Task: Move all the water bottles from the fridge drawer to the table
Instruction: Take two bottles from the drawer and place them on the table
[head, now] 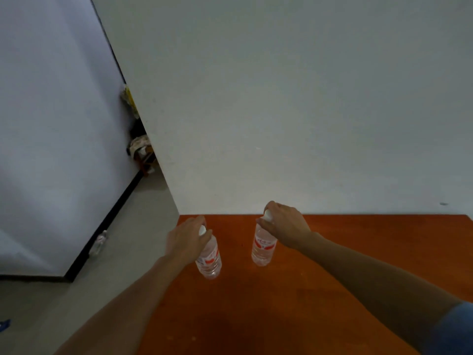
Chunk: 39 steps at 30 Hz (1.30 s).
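Two clear water bottles with red-and-white labels and white caps stand upright on the orange table (358,252), near its far left corner. My left hand (185,239) grips the top of the left bottle (210,260) around its cap. My right hand (285,225) grips the top of the right bottle (262,248) in the same way. The two bottles stand about a hand's width apart. The fridge drawer is out of sight.
The table butts against a plain white wall (281,111). To its left is grey floor, where another clear bottle (99,243) stands beside a white panel with a black base strip. Clutter (139,147) sits in the gap behind the wall's corner.
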Motion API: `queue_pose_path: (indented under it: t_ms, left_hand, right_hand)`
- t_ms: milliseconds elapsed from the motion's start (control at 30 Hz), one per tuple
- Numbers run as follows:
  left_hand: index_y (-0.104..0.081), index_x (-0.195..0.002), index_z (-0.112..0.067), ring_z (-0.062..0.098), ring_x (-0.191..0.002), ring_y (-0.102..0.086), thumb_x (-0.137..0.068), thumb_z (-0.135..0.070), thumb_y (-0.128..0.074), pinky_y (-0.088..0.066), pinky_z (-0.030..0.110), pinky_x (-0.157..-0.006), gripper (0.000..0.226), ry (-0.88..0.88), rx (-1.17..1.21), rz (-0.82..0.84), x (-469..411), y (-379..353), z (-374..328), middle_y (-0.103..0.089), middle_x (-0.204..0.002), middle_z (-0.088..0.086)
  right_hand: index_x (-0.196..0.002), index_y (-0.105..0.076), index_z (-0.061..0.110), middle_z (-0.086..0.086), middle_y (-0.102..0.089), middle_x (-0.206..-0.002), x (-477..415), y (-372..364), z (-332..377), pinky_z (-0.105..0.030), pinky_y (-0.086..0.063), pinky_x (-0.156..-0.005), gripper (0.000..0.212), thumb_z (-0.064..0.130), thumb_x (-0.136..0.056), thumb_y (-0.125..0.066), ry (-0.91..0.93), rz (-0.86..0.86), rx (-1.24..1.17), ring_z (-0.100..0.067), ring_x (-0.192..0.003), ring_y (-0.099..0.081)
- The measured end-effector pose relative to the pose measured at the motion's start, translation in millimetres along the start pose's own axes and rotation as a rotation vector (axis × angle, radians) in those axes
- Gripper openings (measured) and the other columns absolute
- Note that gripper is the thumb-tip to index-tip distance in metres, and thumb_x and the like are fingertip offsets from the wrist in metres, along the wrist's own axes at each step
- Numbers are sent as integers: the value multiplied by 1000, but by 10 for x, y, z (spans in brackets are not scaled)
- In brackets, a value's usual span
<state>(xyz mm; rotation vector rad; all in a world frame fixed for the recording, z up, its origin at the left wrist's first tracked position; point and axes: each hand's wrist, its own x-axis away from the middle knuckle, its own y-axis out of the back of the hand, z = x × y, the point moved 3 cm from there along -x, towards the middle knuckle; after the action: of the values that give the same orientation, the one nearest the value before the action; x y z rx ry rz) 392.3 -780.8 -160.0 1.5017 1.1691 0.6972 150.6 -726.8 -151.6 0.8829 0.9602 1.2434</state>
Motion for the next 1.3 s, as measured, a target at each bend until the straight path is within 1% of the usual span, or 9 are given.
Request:
queue_pose_path:
  t_ms: [167, 333, 533, 667, 867, 1033, 1133, 1233, 1300]
  left_hand:
    - [-55, -101, -22, 13, -77, -51, -94, -41, -49, -36, 24, -64, 21, -12, -22, 42, -671, -256, 57, -54, -96, -1]
    - [-53, -112, -20, 14, -88, -53, -96, -36, -47, -42, 23, -69, 23, -41, -2, 98, -1255, -540, 165, -52, -109, 3]
    - [-50, -117, -22, 15, -97, -55, -98, -35, -44, -42, 21, -74, 25, -63, -20, 134, -1605, -832, 235, -49, -115, 3]
    - [-48, -122, -20, 19, -101, -56, -96, -32, -49, -48, 25, -75, 29, -31, 58, 126, -1749, -900, 264, -49, -118, 5]
    - [-43, -130, -20, 21, -106, -57, -93, -31, -53, -48, 29, -78, 40, -47, 34, 157, -1730, -805, 276, -47, -126, 4]
    - [-51, -122, -17, 18, -94, -59, -94, -34, -51, -48, 28, -73, 32, -72, -27, 114, -1531, -510, 279, -54, -120, 3]
    - [-57, -112, -17, 15, -86, -59, -95, -34, -49, -48, 27, -69, 25, -162, -58, 132, -1309, -366, 137, -61, -109, 3]
    - [-60, -107, -17, 14, -79, -59, -94, -32, -51, -43, 25, -64, 22, -297, -60, 156, -1032, -279, -96, -65, -100, 2]
    - [-60, -105, -17, 14, -75, -59, -93, -30, -52, -48, 28, -66, 19, -408, -23, 187, -809, -277, -318, -67, -97, 3]
  right_hand:
    - [-116, -50, 14, -5, -61, -112, -817, -374, -60, -29, -48, -78, 40, 48, -95, -48, 29, 11, -27, -18, -93, -57]
    - [-119, -50, 17, -5, -60, -118, -1506, -762, -109, -34, -50, -85, 41, 48, -93, -51, 64, 59, -4, -20, -101, -57]
    - [-121, -48, 17, -6, -59, -119, -1851, -1055, -217, -35, -50, -86, 42, 48, -93, -51, 81, 128, 16, -21, -103, -57]
    - [-122, -47, 17, -6, -59, -117, -1931, -1110, -214, -35, -49, -84, 44, 49, -92, -52, 80, 125, 31, -21, -101, -57]
    - [-133, -39, 18, -7, -55, -125, -1791, -1068, -177, -40, -49, -90, 58, 50, -88, -59, 18, 197, 36, -25, -110, -56]
    - [-139, -35, 18, -7, -52, -134, -1425, -781, -216, -38, -47, -95, 56, 40, -92, -57, -73, 165, 104, -23, -116, -54]
    - [-139, -38, 17, -7, -51, -135, -1037, -531, -187, -38, -46, -96, 52, 38, -94, -54, -122, 107, 148, -22, -118, -54]
    - [-135, -43, 17, -6, -54, -131, -477, -320, -151, -37, -49, -91, 45, 39, -96, -51, -191, 34, 183, -22, -112, -57]
    - [-134, -43, 18, -5, -54, -130, -6, -209, -146, -38, -50, -87, 44, 39, -96, -50, -247, 22, 212, -25, -112, -56]
